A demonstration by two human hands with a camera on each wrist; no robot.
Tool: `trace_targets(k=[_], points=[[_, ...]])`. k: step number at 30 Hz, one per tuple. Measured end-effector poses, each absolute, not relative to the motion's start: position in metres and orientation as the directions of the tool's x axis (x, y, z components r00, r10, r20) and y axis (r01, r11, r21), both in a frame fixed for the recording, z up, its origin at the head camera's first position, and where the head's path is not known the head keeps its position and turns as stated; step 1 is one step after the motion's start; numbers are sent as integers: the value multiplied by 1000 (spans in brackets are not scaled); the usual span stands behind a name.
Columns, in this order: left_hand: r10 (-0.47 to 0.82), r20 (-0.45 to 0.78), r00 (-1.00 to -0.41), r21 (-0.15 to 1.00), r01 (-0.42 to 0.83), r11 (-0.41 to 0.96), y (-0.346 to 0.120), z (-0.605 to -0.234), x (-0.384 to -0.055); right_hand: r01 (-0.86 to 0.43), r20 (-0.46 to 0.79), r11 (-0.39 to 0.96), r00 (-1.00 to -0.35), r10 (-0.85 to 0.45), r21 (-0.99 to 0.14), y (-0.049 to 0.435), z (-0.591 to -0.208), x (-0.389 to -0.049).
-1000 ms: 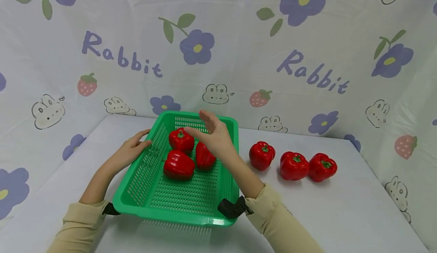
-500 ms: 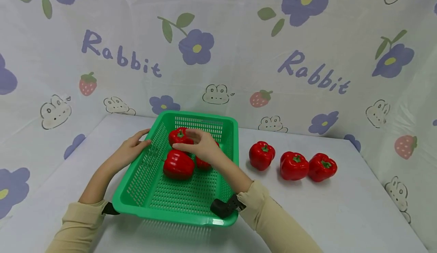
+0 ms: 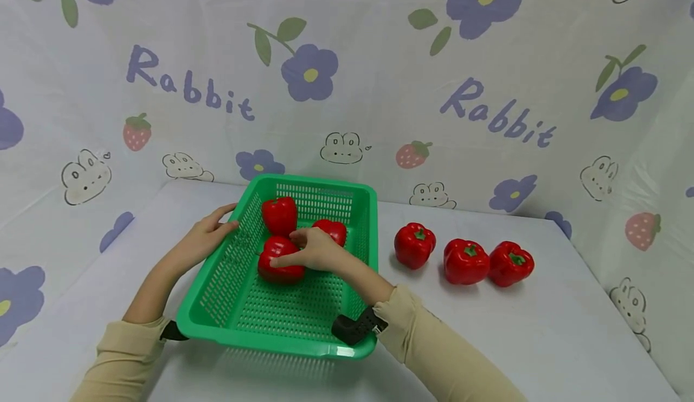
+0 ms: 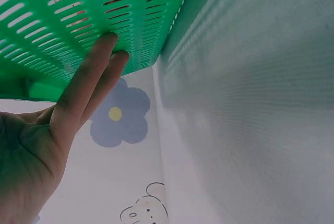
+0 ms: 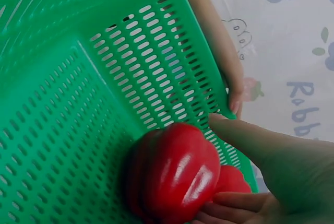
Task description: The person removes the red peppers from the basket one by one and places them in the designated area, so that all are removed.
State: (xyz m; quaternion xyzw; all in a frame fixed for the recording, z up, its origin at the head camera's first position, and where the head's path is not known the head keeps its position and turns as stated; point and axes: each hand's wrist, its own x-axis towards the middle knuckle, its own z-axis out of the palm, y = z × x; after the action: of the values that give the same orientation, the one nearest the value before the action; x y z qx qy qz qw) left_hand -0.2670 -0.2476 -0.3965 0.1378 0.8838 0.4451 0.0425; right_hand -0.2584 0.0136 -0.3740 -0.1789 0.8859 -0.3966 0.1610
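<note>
Inside the green basket (image 3: 260,340), on the perforated floor, lies the front red pepper (image 3: 278,274); the right hand (image 3: 320,251) is over its right side, thumb and fingers spread wide; the head view shows the thumb crossing the pepper, whereas the right wrist view shows the thumb tip beyond the pepper's outline and the fingers just beside the pepper, contact there being impossible to tell; two further red peppers, the rear-left pepper (image 3: 279,216) and the rear-right pepper (image 3: 332,231), lie behind it; the left hand (image 3: 203,239) rests at the basket's left rim; the left wrist view alone shows two of its fingers (image 4: 86,85) extended along the outside of the slotted wall; right of the basket, three red peppers (image 3: 466,262) stand on the white table (image 3: 515,336); behind, the patterned backdrop (image 3: 379,100) bears the word "Rabbit" twice, in purple lettering.
</note>
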Motion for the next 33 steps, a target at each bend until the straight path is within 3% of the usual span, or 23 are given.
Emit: trace_targets(k=[22,33], points=[[285,50,-957,808,207,551,-246,-396,-267,-309,-95,674,-866,-491,-671,14,-385,-257],[279,51,-959,791,209,575,-246,-396,-266,-316,-30,617,-875,-483,-721,15,-383,-260]])
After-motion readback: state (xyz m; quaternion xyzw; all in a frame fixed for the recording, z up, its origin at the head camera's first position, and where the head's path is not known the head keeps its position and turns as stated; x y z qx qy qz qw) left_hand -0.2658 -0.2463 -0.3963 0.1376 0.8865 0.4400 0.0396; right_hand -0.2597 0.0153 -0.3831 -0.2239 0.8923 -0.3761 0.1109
